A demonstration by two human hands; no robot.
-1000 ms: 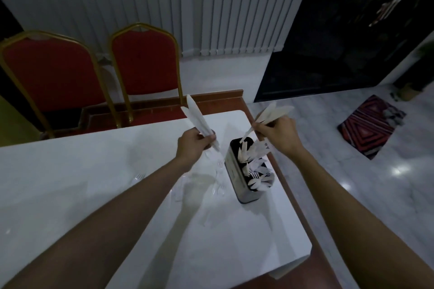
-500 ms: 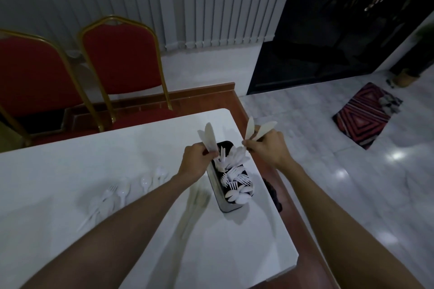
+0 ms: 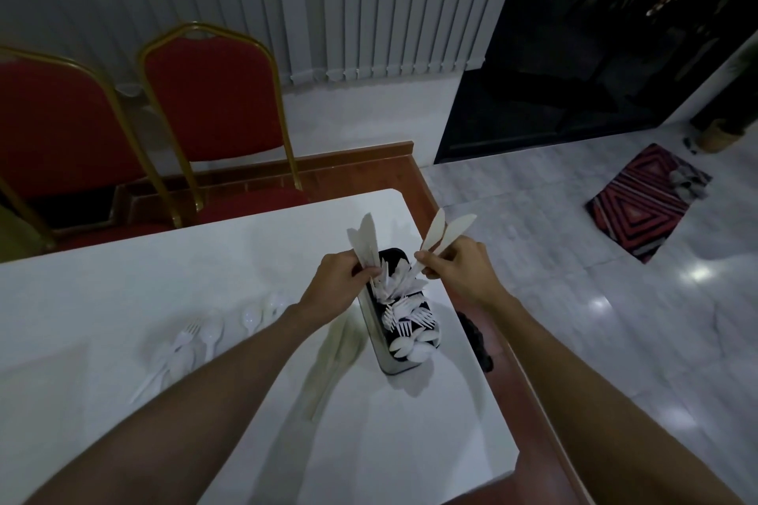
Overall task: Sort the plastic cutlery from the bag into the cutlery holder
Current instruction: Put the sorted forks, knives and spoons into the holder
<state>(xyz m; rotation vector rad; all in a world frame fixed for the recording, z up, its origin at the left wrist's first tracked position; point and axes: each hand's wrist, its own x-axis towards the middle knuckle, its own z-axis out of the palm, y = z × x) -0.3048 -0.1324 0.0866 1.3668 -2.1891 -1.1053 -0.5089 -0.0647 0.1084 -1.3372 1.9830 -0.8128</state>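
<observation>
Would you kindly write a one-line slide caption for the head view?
Left hand grips a knife bundle, right hand two knives, at the dark cutlery holder on the white table.

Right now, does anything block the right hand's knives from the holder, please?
Nothing solid: only knives standing inside and the bundle in the left hand crowd the far end of the holder beside the right hand.
</observation>
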